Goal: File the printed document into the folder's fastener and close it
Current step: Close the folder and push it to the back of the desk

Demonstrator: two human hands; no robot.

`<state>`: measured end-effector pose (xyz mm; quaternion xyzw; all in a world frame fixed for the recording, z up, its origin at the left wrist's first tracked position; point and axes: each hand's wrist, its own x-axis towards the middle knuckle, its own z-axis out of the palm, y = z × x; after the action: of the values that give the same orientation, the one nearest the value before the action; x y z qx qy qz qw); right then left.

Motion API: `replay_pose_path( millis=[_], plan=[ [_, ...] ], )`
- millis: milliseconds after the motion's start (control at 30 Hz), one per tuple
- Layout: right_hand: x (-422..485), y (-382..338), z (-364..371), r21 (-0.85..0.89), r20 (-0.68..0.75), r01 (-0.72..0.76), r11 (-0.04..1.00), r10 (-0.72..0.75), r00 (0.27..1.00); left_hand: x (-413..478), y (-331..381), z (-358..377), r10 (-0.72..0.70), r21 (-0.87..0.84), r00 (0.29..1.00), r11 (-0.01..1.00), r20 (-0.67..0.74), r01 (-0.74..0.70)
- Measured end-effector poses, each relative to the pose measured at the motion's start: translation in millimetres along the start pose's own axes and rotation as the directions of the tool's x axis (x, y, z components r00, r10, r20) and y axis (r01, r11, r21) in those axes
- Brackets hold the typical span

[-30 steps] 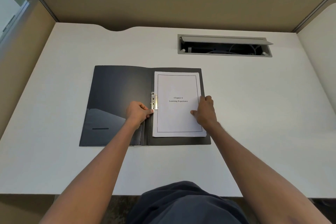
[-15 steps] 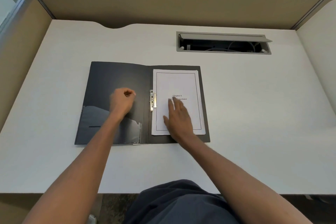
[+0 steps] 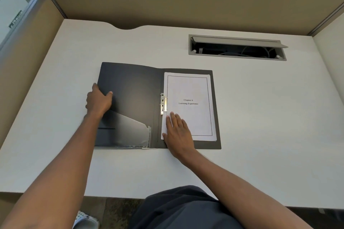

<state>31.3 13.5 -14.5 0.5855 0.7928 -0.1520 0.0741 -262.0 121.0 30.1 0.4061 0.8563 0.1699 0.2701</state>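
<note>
A dark grey folder [image 3: 130, 87] lies open on the white desk. The printed document [image 3: 191, 89], headed "Chapter 6 Learning Experience", rests on the folder's right half with the metal fastener [image 3: 163, 103] over its left edge. My left hand [image 3: 98, 101] grips the outer left edge of the folder's left cover, thumb on the inside face. My right hand [image 3: 177, 132] lies flat on the document's lower left corner, fingers spread. A clear pocket [image 3: 130, 132] sits on the left cover's lower part.
The white desk [image 3: 260, 117] is walled by tan partitions on three sides. An open grey cable tray [image 3: 236, 48] with wires is set into the desk at the back right. The desk's near edge runs just above my lap.
My left hand has gone from the fastener leftward to the left cover's outer edge and gripped it. My right hand slid from the document's right side to its lower left corner.
</note>
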Motion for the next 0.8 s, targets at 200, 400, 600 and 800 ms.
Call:
replay_pose_path(
  millis=[200, 400, 600, 800],
  plan=[
    [0, -3, 5, 0.0, -0.005, -0.015, 1.0, 0.015, 1.0, 0, 6, -24, 0.02, -0.073, 0.995, 0.997, -0.1, -0.027],
    [-2, -2, 5, 0.01, 0.032, -0.019, 1.0, 0.019, 0.999, -10, 33, -70, 0.126, -0.183, 0.972, 0.969, -0.2, -0.163],
    [4, -27, -69, 0.282, -0.176, 0.016, 0.959, 0.036, 0.984, -36, 82, -95, 0.274, -0.372, 0.962, 0.891, -0.018, -0.261],
    [17, -71, -182, 0.683, -0.363, 0.182, 0.708, 0.112, 0.925, -73, 122, -79, 0.369, -0.497, 0.904, 0.838, 0.216, -0.223]
  ],
)
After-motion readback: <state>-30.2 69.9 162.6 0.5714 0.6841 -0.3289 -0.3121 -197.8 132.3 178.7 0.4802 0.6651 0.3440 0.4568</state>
